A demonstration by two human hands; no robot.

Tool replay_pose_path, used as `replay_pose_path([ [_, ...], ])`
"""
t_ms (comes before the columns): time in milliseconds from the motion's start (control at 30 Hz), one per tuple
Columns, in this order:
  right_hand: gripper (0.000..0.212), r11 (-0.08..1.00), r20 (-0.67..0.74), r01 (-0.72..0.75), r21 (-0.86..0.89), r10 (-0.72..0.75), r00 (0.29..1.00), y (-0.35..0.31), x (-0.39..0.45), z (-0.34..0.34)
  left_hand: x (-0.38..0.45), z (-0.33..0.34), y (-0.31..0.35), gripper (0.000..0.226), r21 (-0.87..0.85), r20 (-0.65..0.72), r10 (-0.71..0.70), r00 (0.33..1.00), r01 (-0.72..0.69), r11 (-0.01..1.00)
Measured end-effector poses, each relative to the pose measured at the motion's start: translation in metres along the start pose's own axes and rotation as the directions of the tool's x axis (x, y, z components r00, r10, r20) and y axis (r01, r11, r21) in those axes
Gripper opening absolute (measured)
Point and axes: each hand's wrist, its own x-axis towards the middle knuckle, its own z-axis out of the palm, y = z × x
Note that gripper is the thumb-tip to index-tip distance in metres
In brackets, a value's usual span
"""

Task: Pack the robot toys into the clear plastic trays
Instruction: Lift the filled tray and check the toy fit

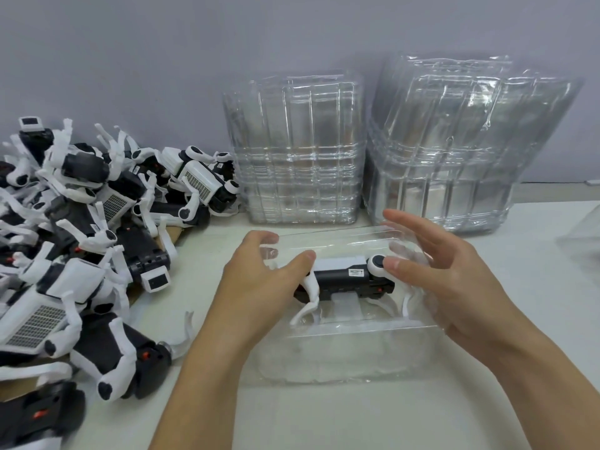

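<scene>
A black-and-white robot dog toy lies on its side inside a clear plastic tray on the white table in front of me. My left hand grips the toy's left end, fingers curled over it and the thumb by a white leg. My right hand is at the toy's right end with fingers spread and nearly straight, the thumb pressing the round white hip joint. The fingertips lie behind the tray's clear wall.
A large pile of the same robot toys covers the table's left side, on cardboard. Two tall stacks of clear trays stand at the back against the grey wall. Another clear piece shows at the right edge.
</scene>
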Motion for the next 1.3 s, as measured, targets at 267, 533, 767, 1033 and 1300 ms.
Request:
replay_pose_path([
  [267,0.064,0.966,-0.038,0.248,0.068,-0.246,0.969,-0.006,-0.001,-0.001,-0.006,-0.002,0.011,0.041,-0.067,-0.199,0.340,0.919,-0.359,0.931],
  [533,0.064,0.956,-0.061,0.271,0.112,-0.265,0.962,-0.005,-0.001,-0.002,-0.008,-0.001,0.013,0.042,-0.112,-0.228,0.363,0.903,-0.394,0.912],
  [767,0.056,0.977,-0.078,0.206,0.047,-0.202,0.976,0.001,0.001,-0.008,-0.004,0.002,0.009,0.038,-0.064,-0.117,0.237,0.964,-0.246,0.967],
  [1033,0.047,0.999,-0.048,0.041,0.027,-0.039,0.998,0.002,0.003,-0.011,-0.009,0.000,0.017,0.040,0.422,0.032,0.393,0.919,-0.369,0.828],
  [1300,0.038,0.999,-0.076,0.005,0.038,-0.003,0.997,0.001,0.003,-0.008,-0.025,0.010,0.032,0.092,0.528,0.447,0.185,0.875,-0.425,0.736],
])
